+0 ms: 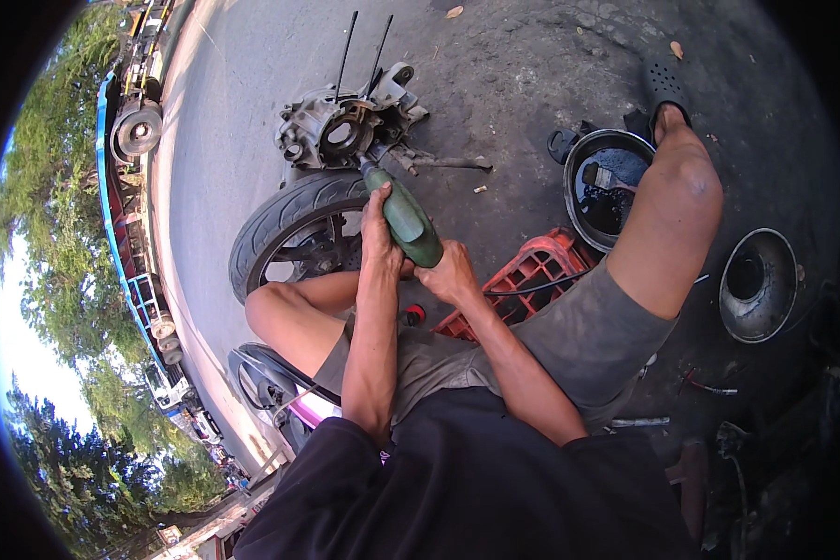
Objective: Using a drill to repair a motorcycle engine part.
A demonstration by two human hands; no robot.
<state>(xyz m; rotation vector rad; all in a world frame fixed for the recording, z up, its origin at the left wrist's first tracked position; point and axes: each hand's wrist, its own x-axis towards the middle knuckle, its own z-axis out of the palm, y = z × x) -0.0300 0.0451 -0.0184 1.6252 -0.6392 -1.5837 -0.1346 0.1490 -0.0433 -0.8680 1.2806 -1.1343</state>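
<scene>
My left hand (379, 219) grips a green elongated object (406, 219), a tool or bottle, along its side. My right hand (443, 271) holds its lower end. Its narrow grey tip points away from me at a metal engine casing (331, 131) with two upright studs; whether they touch is unclear. Under the casing lies a wheel with a black tyre (257, 233), between my bent legs. A red plastic crate (523, 266) with a black cable across it is just right of my right hand.
A round pan of dark liquid (583, 224) sits beside my right leg, with a steel bowl (756, 322) farther right. Loose metal parts (639, 422) lie at lower right. A pink-and-black scooter (308, 411) is at lower left. A truck with a blue trailer (112, 196) stands across the road.
</scene>
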